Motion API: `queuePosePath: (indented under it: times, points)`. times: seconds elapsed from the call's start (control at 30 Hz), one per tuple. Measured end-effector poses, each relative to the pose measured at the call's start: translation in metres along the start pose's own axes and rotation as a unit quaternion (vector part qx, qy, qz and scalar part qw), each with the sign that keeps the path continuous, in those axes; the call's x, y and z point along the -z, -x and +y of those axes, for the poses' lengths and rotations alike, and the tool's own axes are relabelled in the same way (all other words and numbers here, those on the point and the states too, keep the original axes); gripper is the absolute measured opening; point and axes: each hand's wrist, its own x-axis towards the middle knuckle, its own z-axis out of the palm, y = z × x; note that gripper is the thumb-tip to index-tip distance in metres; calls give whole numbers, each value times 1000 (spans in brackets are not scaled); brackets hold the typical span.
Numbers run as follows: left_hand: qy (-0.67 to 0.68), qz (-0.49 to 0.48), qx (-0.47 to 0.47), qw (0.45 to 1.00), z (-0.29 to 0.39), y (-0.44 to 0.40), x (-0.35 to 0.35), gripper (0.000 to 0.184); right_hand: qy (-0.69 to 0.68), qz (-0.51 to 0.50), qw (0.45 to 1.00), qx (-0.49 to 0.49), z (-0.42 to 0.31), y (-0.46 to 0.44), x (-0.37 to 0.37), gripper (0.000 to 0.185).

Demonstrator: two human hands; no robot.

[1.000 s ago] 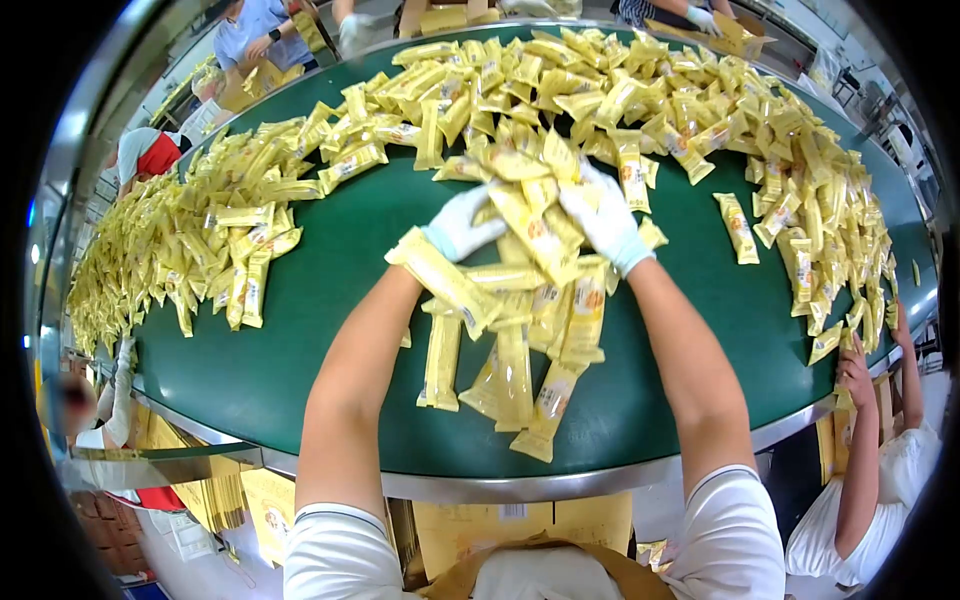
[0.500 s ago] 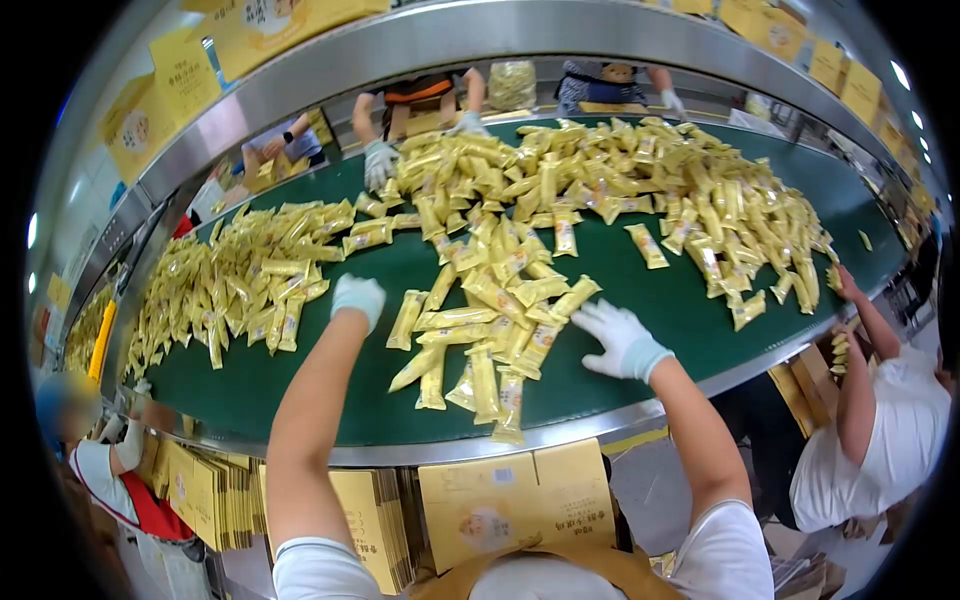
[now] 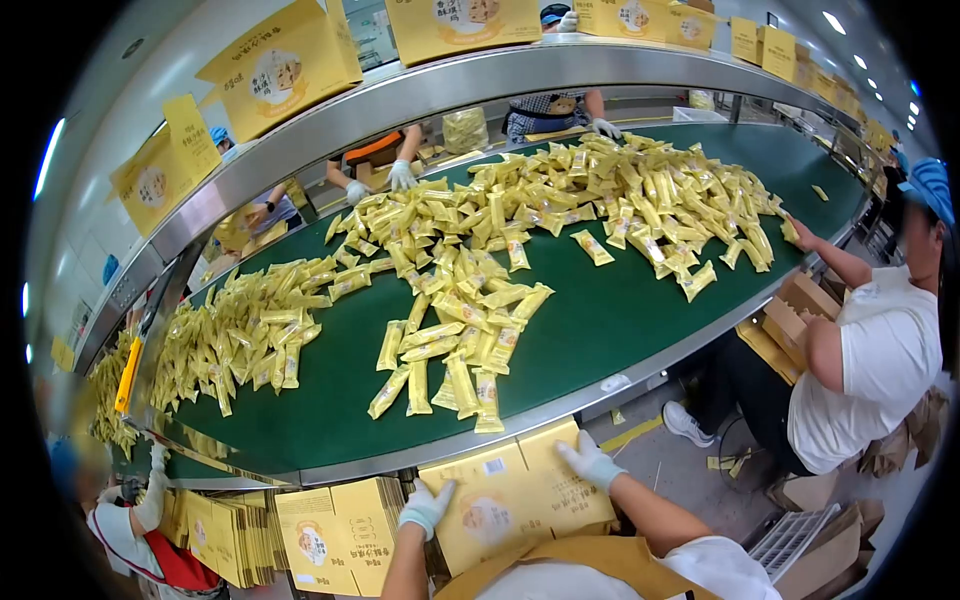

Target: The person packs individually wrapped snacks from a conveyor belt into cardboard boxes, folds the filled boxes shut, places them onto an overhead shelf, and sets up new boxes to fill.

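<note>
A flat yellow printed cardboard carton lies in front of me, just below the conveyor's near edge. My left hand, in a white glove, grips its left side with the thumb on top. My right hand, gloved too, holds the upper right side, its thumb over the cardboard. Fingers under the carton are hidden. Beyond it, yellow wrapped snack packets lie heaped on the green conveyor belt, several spreading toward the near rail.
More flat cartons stand stacked to my left. A steel shelf bearing yellow boxes crosses above the belt. One co-worker sits at the right, another at the left; others reach in from the far side.
Both my hands have left the packets on the belt and come back toward me, taking hold of the flat carton. The view has shifted as well.
</note>
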Motion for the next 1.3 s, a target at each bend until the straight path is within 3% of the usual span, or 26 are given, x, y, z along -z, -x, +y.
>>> queuePosePath:
  times: [0.13,0.2,0.27,0.37,0.47,0.5,0.6,0.67,0.7,0.8,0.83,0.93,0.97,1.03,1.07,1.1,1.13,1.2,1.27,1.3]
  points:
    - [196,104,-10,975,-15,-4,-35,109,-76,42,996,11,-12,14,-6,88]
    - [258,90,-34,961,-20,4,-27,99,-122,23,992,4,-23,27,11,84]
    - [290,144,-67,944,-34,-2,-36,93,-136,45,989,26,-32,39,17,82]
    - [481,161,-207,836,-1,57,-5,85,-200,132,970,46,-41,65,33,75]
    - [654,117,-256,702,20,102,31,82,-290,254,902,193,-47,71,71,77]
    - [657,30,-324,680,16,119,39,81,-345,208,891,208,-55,76,92,76]
    - [596,-261,-442,617,22,133,42,70,-379,154,890,201,-59,69,113,70]
    - [362,-226,-489,761,23,132,31,70,-390,149,892,170,-61,60,100,69]
    - [290,-199,-600,718,36,133,38,67,-407,180,876,188,-66,58,94,68]
    - [239,-195,-656,689,40,123,42,57,-398,216,865,215,-79,75,88,57]
    - [215,-166,-673,688,42,123,47,46,-407,222,865,194,-79,76,87,55]
    - [95,-92,-710,692,48,128,60,45,-433,236,860,127,-77,83,85,50]
    - [77,-66,-723,683,48,129,61,48,-449,213,861,107,-78,86,91,47]
    - [42,-7,-744,666,46,130,61,52,-365,178,912,56,-85,96,91,50]
    - [30,15,-754,656,47,131,63,43,-319,156,934,31,-86,98,86,52]
    - [17,37,-761,647,49,133,65,38,-385,115,915,46,-70,85,82,55]
    - [2,60,-768,637,54,134,70,40,-373,112,913,119,-66,77,83,44]
    - [-23,89,-796,598,64,139,83,27,-362,35,922,137,-103,91,110,32]
    - [-15,87,-817,570,60,128,81,24,-125,41,976,173,-119,100,126,13]
    - [-71,51,-770,632,71,138,97,24,29,2,975,219,-138,109,137,15]
